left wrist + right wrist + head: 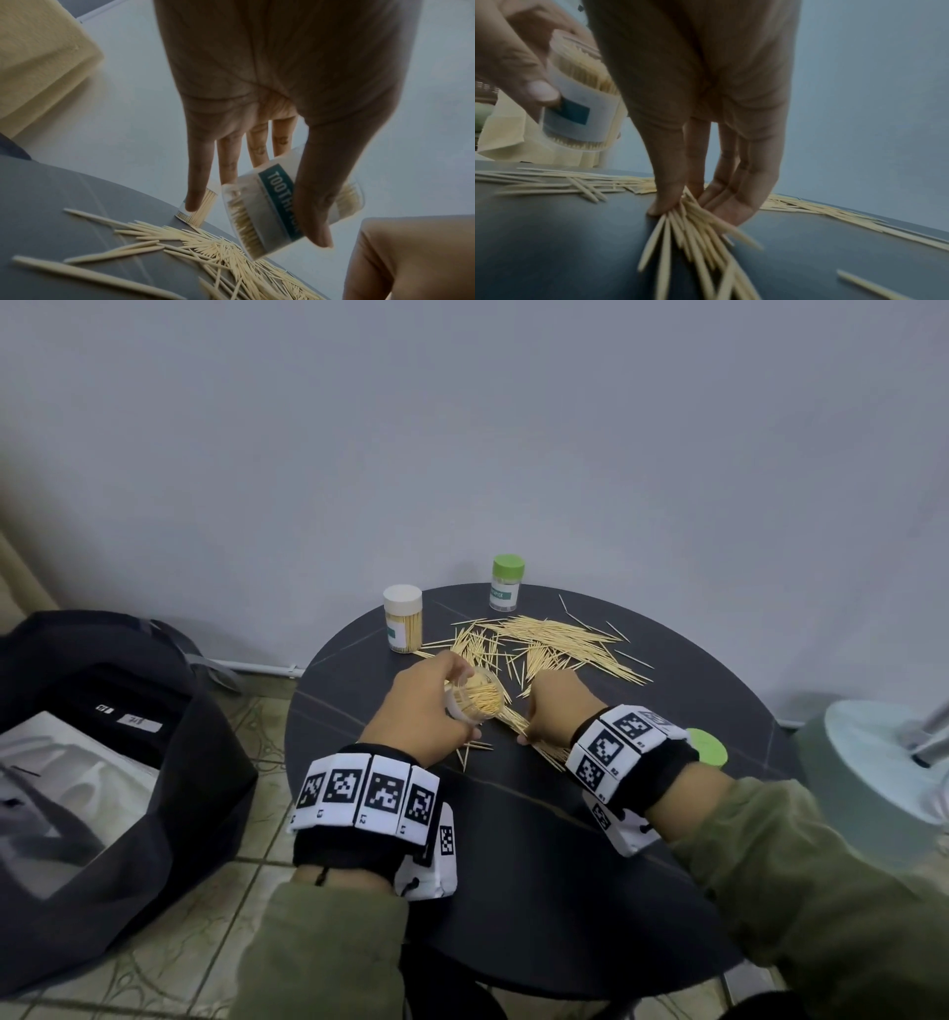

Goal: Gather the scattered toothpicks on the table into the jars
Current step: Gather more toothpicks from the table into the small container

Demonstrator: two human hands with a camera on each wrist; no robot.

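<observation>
Dark round table (513,865): toothpicks (544,644) scattered toward 12 o'clock.
An open jar (475,698) is gripped tilted by the left hand (421,711); a bundle (693,219) is pinched by the right hand (557,706), and sticks could be fumbled or spilled.

Head view: looks down and forward from above onto round table (539,839), both wrists in lower frame, wall filling upper half. Left wrist view: close, low, along left hand (270,91) toward toothpicks (226,255) at bottom. Right wrist view: close, near tabletop, along right hand (700,81). Shared by all: toothpicks, open jar (582,105).
</observation>
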